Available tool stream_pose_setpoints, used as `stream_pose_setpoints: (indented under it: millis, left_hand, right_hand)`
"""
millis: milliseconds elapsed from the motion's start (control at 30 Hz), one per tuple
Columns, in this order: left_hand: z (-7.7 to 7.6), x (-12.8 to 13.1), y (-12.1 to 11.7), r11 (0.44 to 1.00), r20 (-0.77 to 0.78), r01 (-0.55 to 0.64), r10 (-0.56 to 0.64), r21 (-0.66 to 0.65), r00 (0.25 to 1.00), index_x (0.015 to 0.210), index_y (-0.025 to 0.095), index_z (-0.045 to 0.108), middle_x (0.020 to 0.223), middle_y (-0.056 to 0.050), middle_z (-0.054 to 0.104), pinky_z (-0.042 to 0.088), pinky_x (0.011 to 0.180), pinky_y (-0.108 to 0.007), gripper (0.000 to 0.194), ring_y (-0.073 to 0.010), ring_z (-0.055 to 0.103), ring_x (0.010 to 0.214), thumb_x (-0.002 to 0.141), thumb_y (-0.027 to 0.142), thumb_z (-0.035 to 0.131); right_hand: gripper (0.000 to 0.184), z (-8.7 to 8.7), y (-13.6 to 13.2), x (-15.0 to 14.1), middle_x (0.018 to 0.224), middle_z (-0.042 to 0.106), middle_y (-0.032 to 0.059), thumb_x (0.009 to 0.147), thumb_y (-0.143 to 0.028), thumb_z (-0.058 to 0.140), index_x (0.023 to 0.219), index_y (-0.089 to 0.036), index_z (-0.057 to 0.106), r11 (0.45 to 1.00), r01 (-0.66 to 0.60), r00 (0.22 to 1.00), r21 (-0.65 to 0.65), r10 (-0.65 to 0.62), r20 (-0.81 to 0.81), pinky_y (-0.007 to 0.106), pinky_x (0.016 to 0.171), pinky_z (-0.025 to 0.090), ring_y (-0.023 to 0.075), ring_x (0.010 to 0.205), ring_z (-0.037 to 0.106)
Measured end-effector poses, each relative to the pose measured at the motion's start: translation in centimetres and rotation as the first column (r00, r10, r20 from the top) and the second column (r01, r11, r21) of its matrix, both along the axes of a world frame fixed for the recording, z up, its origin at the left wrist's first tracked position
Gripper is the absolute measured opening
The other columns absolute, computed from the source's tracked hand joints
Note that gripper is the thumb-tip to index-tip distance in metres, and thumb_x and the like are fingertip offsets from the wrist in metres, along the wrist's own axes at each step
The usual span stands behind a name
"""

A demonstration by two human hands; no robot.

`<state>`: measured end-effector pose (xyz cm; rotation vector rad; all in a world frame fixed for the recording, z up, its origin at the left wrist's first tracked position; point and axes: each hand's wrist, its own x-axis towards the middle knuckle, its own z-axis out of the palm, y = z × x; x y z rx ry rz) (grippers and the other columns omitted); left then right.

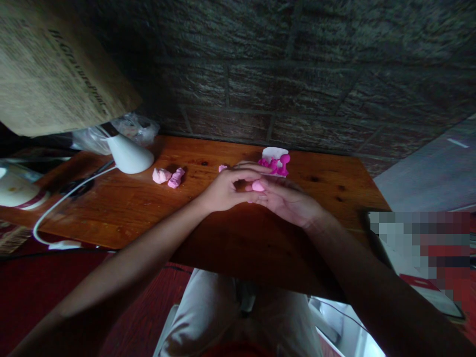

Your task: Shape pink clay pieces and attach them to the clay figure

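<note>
the left hand [223, 191] and right hand [288, 199] pinch a pink clay lump [258, 185] over the bench [327, 166], seemingly mid-shaping; magenta pieces [285, 159] on white paper [274, 151] look formed, while two rough pale-pink lumps [161, 175] appear unworked.

Dim light; wall [245, 94] murky; tabletop [130, 213] brighter at left, front shadowed; soft blur; edges stretched; pixelated patch [435, 243] right.

I see a small, rounded, light-pink lump of clay-like material [258, 185] held at the fingertips where my left hand [227, 188] meets my right hand [289, 201], its visible surface smooth, its underside partly hidden.
</note>
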<state>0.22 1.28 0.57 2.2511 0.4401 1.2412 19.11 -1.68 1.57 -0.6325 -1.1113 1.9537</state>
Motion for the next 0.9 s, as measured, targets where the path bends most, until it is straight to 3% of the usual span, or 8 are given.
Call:
stream_pose_setpoints:
  millis: [200, 400, 600, 900]
  left_hand:
    - [0.14, -0.24, -0.09, 0.999, -0.001, -0.037, 0.037, -0.023, 0.999, 0.103, 0.019, 0.073, 0.124, -0.013, 0.074, 0.055, 0.100, -0.042, 0.026, -0.0239, 0.071, 0.114, 0.081, 0.030, 0.083]
    - [0.15, 0.00, -0.11, 0.999, -0.002, -0.003, 0.003, 0.038, 1.000, 0.116, 0.021, 0.073, 0.123, -0.012, 0.075, 0.053, 0.103, -0.042, 0.037, -0.0232, 0.069, 0.117, 0.081, 0.025, 0.083]
    - [0.24, 0.00, -0.11, 0.997, 0.011, -0.067, 0.066, 0.047, 0.998, 0.107, 0.022, 0.076, 0.118, -0.011, 0.077, 0.055, 0.099, -0.043, 0.031, -0.0235, 0.072, 0.111, 0.079, 0.031, 0.085]
    - [-0.16, 0.07, 0.03, 0.988, 0.003, -0.064, 0.064, 0.141, 0.998, 0.115, 0.020, 0.074, 0.116, -0.012, 0.077, 0.054, 0.098, -0.041, 0.037, -0.0232, 0.071, 0.111, 0.080, 0.026, 0.084]
  right_hand:
    - [0.028, -0.47, 0.03, -0.10, 0.107, 0.080, 0.0040, 0.077, -0.037, 0.087, 0.101, -0.026, 0.080, 0.999, 0.013, 0.999, 0.042, -0.015, 0.036, 0.034, 0.097, 0.055, 0.0185, 0.105, 0.072]
    - [0.022, -0.32, -0.20, -0.30, 0.100, 0.081, 0.0025, 0.077, -0.034, 0.086, 0.097, -0.027, 0.081, 0.988, 0.094, 0.993, 0.118, -0.102, 0.057, 0.036, 0.096, 0.056, 0.0191, 0.101, 0.073]
    - [0.026, -0.62, -0.08, -0.55, 0.101, 0.080, 0.0030, 0.075, -0.043, 0.087, 0.096, -0.027, 0.081, 0.994, 0.076, 0.996, 0.076, -0.079, 0.038, 0.028, 0.082, 0.058, 0.0173, 0.098, 0.072]
    - [0.025, -0.82, -0.28, -0.73, 0.096, 0.081, 0.0021, 0.077, -0.044, 0.085, 0.094, -0.026, 0.082, 0.980, 0.100, 0.990, 0.172, -0.115, 0.083, 0.032, 0.091, 0.056, 0.0166, 0.092, 0.073]
